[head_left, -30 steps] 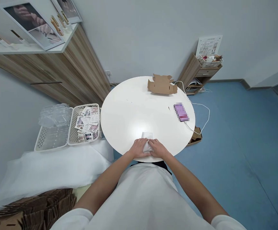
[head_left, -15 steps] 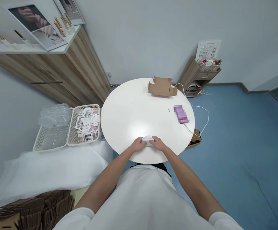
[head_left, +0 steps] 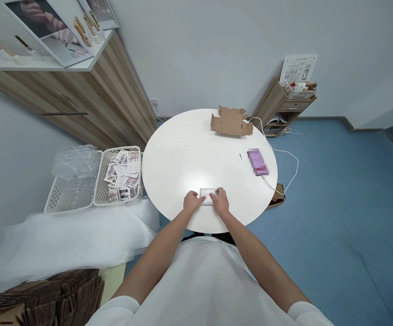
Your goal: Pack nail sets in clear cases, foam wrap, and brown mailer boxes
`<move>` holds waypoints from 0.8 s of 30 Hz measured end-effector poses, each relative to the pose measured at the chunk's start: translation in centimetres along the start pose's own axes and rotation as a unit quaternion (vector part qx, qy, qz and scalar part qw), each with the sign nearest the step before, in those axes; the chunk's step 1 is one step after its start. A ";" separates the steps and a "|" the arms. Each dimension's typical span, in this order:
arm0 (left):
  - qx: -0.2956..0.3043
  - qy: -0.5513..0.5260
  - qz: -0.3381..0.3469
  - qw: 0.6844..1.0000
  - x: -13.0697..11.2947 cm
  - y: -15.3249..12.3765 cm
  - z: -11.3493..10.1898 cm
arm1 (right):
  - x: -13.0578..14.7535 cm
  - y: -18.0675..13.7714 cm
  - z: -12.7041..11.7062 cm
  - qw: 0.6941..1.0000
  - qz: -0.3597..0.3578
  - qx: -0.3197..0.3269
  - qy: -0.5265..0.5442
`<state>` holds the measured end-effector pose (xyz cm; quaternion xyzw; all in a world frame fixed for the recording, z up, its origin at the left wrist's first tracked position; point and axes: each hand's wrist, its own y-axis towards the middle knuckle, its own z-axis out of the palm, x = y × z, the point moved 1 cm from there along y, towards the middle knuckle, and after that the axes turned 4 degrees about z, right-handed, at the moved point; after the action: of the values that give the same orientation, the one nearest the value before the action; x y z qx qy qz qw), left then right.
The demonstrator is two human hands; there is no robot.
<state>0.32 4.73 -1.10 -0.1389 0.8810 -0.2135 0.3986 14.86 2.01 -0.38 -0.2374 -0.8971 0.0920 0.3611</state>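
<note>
A small white rectangular packet (head_left: pixel 207 194), apparently wrapped in foam sheet, lies at the near side of the round white table (head_left: pixel 169 167). My left hand (head_left: pixel 191 201) is at its left edge, fingers curled and thumb on the packet. At the right edge, my right hand (head_left: pixel 221 201) grips the packet between thumb and fingers. What is inside the wrapping is hidden.
An unfolded cardboard box (head_left: pixel 232 122) sits at the table's back, and a blurred purple phone-like item (head_left: pixel 258 162) with a cable at the right. Left of the table stand a basket of printed cards (head_left: pixel 121 181), white foam sheets (head_left: pixel 81 240) and stacked brown cardboard (head_left: pixel 50 299).
The packet now lies flatter and shows a wider rectangular face, where a fold stood up before. My hands have shifted, thumbs now on its left and right sides.
</note>
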 end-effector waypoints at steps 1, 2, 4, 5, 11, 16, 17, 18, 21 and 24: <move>0.006 -0.008 -0.010 1.000 0.1 0.1 0.0 | 0.0 0.2 0.0 1.000 -0.006 0.004 0.004; 0.014 -0.018 -0.014 1.000 0.2 0.2 -0.1 | -0.1 0.3 0.0 1.000 -0.016 0.009 0.009; 0.035 -0.044 -0.007 0.998 0.3 0.0 0.0 | -0.3 0.4 0.0 0.999 -0.041 0.022 0.015; 0.044 -0.059 0.002 0.997 0.4 -0.2 0.0 | -0.4 0.3 0.0 0.998 -0.055 0.029 0.016; 0.027 -0.086 0.051 0.995 0.5 -1.8 0.2 | -1.6 -1.1 -1.0 0.989 -0.123 0.077 -0.004; -0.021 -0.060 0.033 0.997 0.4 -2.6 0.3 | -2.3 -2.4 -2.4 0.984 -0.121 0.122 0.053; -0.029 -0.055 0.023 0.998 0.3 -2.8 0.3 | -2.5 -2.5 -2.6 0.983 -0.112 0.129 0.073; -0.036 -0.050 0.013 0.998 0.2 -2.9 0.4 | -2.7 -2.6 -2.8 0.982 -0.096 0.134 0.093; -0.052 -0.041 -0.012 0.998 0.0 -3.2 0.6 | -3.2 -2.0 -3.1 0.978 -0.017 0.150 0.143; -0.058 -0.042 -0.038 0.997 -0.3 -3.3 0.7 | -3.2 -0.8 -3.0 0.971 0.045 0.173 0.159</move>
<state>1.27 1.79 0.23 -0.2044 0.8685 -0.1710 0.4179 18.62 -0.23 0.10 -0.2234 -0.7870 0.2228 0.5301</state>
